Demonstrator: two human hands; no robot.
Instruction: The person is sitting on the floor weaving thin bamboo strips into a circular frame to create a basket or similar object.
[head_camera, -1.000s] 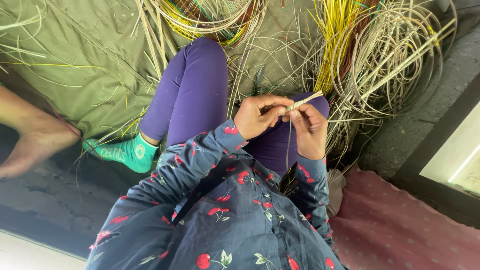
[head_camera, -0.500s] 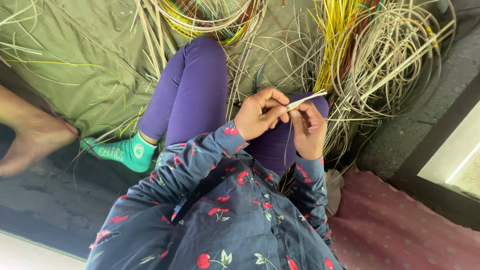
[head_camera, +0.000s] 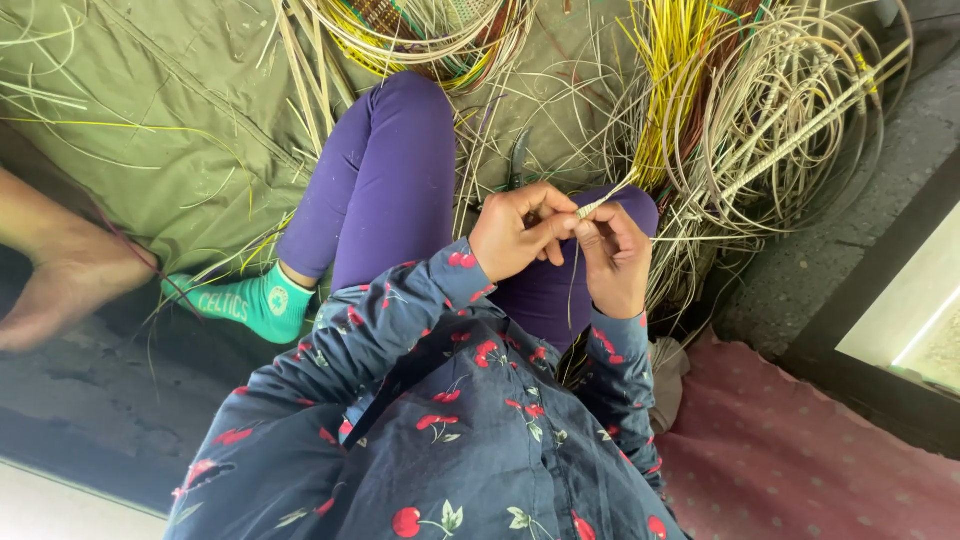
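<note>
I sit on the floor in purple leggings (head_camera: 385, 170) and a dark blue shirt with a red cherry print. My left hand (head_camera: 518, 232) and my right hand (head_camera: 612, 258) meet above my lap. Both pinch a thin pale cane strip (head_camera: 598, 204) that runs up and right from my fingertips. A finer strand hangs down between the two hands. My foot in a teal sock (head_camera: 250, 302) rests at the left.
Coils of pale, yellow and brown cane strips (head_camera: 770, 110) lie ahead on an olive green cloth (head_camera: 150, 120). Another person's bare foot (head_camera: 60, 290) sits at the left edge. A pink mat (head_camera: 800, 440) lies at the lower right beside a dark frame.
My hands have shifted slightly and the cane strip now points lower, closer to the coils. The other person's foot stays where it was.
</note>
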